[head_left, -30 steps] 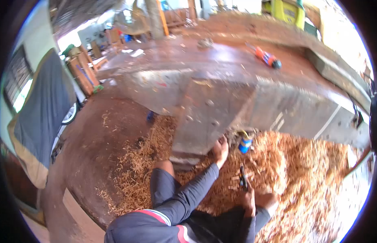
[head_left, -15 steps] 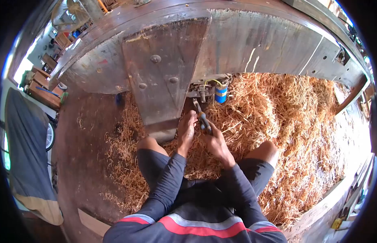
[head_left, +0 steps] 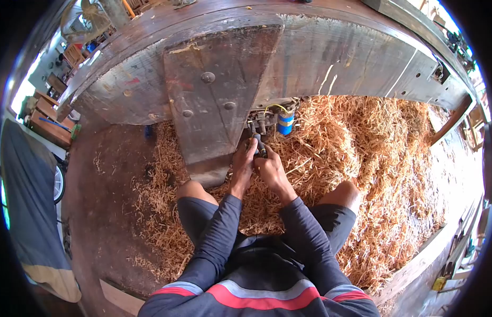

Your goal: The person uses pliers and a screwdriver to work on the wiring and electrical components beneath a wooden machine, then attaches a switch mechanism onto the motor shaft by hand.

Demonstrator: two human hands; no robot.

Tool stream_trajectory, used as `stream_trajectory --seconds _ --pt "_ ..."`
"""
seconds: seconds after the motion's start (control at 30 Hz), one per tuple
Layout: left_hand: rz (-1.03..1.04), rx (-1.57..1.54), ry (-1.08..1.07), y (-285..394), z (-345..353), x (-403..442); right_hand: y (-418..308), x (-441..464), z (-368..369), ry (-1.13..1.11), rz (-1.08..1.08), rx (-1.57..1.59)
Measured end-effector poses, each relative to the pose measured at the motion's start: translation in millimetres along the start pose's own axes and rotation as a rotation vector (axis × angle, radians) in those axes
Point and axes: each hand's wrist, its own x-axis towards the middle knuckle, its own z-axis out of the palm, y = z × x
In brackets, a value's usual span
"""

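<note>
Both hands are closed around a pair of pliers (head_left: pixel 257 141) with dark grips, under the edge of a heavy wooden bench. My left hand (head_left: pixel 244 159) wraps the near-left side of the grips, its thumb lying along them. On the other side, my right hand (head_left: pixel 271 166) has its fingers curled around the handle. The jaws point away from me, up against a small metal mechanism (head_left: pixel 262 122); whether they grip a part there is hidden. Just right of it stands a blue cylinder (head_left: pixel 285 124) with a tan band and a yellow wire above.
A thick wooden bench leg (head_left: pixel 211 100) with bolt heads slants down left of my hands. The bench's side board (head_left: pixel 351 63) spans overhead. Wood shavings (head_left: pixel 378 174) are heaped on the right. A dark cloth cover (head_left: pixel 32 206) hangs at far left.
The pliers and both hands have moved forward to the metal mechanism. My left hand has closed on the grips beside my right. The view has shifted slightly.
</note>
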Motion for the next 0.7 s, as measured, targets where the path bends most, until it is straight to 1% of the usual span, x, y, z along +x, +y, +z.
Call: stream_trajectory --seconds 0.1,0.17,0.23,0.3,0.33,0.37,0.43,0.47,0.5,0.53,0.57,0.6,0.63,0.67,0.7 --pt "0.040 -0.079 -0.043 -10.2 -0.7 5.6 11.5 5.3 -2.7 0.013 -0.049 -0.069" --pt "-0.034 -0.158 -0.065 1.1 0.2 -2.9 32.1 14.9 -2.9 0.049 -0.098 -0.091" --pt "-0.046 -0.180 -0.079 2.3 -3.5 -7.9 23.3 11.7 6.2 0.089 -0.121 -0.072" --pt "-0.059 -0.277 -0.141 -6.3 -14.1 -6.8 10.0 8.6 12.1 0.073 -0.046 -0.060" --pt "-0.176 -0.207 -0.153 -0.7 -21.9 -10.5 -10.9 -1.2 18.0 0.068 0.055 0.057" --pt "-0.176 -0.201 -0.157 4.0 -27.3 -15.4 -8.7 0.5 23.5 0.072 0.053 0.062" --pt "-0.001 -0.018 -0.219 29.9 -30.8 -33.6 3.7 5.2 31.4 0.048 0.093 0.847" --pt "0.081 0.073 -0.248 42.9 -31.3 -46.1 22.8 8.4 16.7 -0.247 0.178 1.173" --pt "0.159 0.163 -0.276 53.6 -31.8 -59.0 10.7 1.1 14.6 -0.250 0.242 1.485" --pt "0.238 0.253 -0.304 61.0 -31.5 -69.5 23.6 1.3 8.9 -0.372 0.290 1.749" --pt "0.235 0.256 -0.308 67.6 -29.0 -75.6 38.3 6.0 4.3 -0.507 0.332 2.007" --pt "0.220 0.271 -0.323 74.0 -25.9 -79.2 41.6 6.7 8.6 -0.487 0.314 1.954" --pt "0.203 0.288 -0.334 76.1 -25.0 -82.6 44.5 6.6 8.3 -0.582 0.288 1.925" --pt "0.100 0.175 -0.252 60.1 -29.6 -80.0 47.2 3.6 4.7 -0.500 0.256 1.644" --pt "0.102 0.179 -0.246 56.1 -31.2 -76.3 34.8 -2.8 1.7 -0.423 0.220 1.361"
